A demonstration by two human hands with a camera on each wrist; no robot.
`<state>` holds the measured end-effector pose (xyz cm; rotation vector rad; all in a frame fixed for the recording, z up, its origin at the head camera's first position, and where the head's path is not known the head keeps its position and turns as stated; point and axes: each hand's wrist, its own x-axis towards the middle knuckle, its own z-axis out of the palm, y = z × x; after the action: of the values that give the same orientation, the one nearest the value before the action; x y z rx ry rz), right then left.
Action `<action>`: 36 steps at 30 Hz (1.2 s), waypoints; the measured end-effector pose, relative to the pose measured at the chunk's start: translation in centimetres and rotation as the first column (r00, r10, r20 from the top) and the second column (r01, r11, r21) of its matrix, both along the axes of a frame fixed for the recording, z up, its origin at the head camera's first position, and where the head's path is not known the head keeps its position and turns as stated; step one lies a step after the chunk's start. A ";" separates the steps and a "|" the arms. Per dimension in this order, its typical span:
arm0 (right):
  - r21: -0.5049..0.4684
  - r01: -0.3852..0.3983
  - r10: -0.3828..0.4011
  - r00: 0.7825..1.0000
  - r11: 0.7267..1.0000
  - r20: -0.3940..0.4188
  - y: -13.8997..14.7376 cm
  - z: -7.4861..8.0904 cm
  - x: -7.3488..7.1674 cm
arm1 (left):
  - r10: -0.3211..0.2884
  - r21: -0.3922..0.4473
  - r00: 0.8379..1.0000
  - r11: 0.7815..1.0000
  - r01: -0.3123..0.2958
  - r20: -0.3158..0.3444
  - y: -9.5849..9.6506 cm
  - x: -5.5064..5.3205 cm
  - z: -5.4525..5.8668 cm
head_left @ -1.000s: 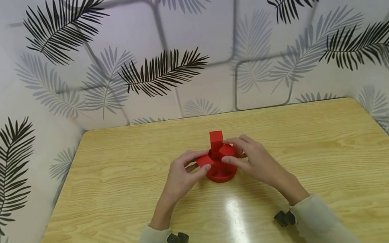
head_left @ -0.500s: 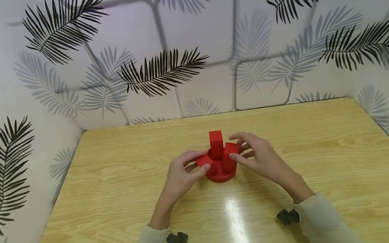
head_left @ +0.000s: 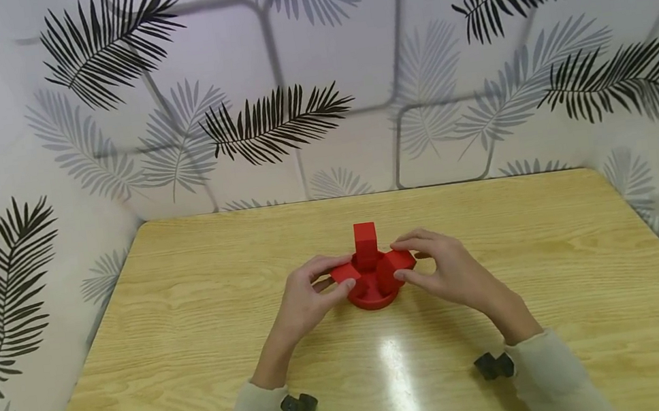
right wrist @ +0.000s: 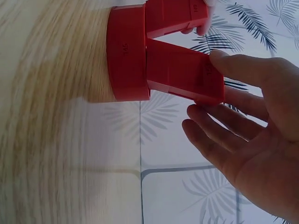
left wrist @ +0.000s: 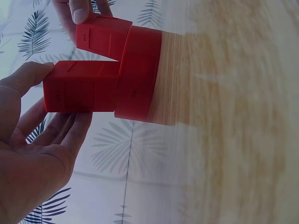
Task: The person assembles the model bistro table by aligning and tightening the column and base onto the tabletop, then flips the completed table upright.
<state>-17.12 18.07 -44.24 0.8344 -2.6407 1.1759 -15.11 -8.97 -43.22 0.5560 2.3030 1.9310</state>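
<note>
A round red base (head_left: 374, 304) sits on the table with red rectangular blocks rising from it. My left hand (head_left: 309, 298) pinches the left block (head_left: 345, 273) between thumb and fingers; in the left wrist view this block (left wrist: 81, 86) stands straight on the base (left wrist: 140, 74). On the other side, my right hand (head_left: 445, 270) grips the top end of the right block (head_left: 401, 260). That block (right wrist: 187, 72) leans outward from the base (right wrist: 127, 56) in the right wrist view, its lower end at the rim. A third block (head_left: 365, 242) stands upright at the back, untouched.
The wood-grain table (head_left: 219, 260) extends around the base on all sides. Behind it rises a pale wall covering (head_left: 336, 60) with leaf patterns. Small dark devices sit at both sleeve cuffs, the right device (head_left: 494, 365) over the table.
My right hand has moved outward to the right, and the right block has turned and shifted rightward with it. The left hand, left block and back block look unmoved.
</note>
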 end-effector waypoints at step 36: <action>-0.009 0.110 -0.110 0.992 0.994 -0.057 -1.0 -0.4 0.7 | -0.019 -0.002 1.000 1.000 0.019 0.009 -0.4 -1.9 -3.3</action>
<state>-16.39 17.09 -44.68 0.7005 -2.5994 1.1152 -17.03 -9.40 -46.47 0.5662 2.2857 1.9185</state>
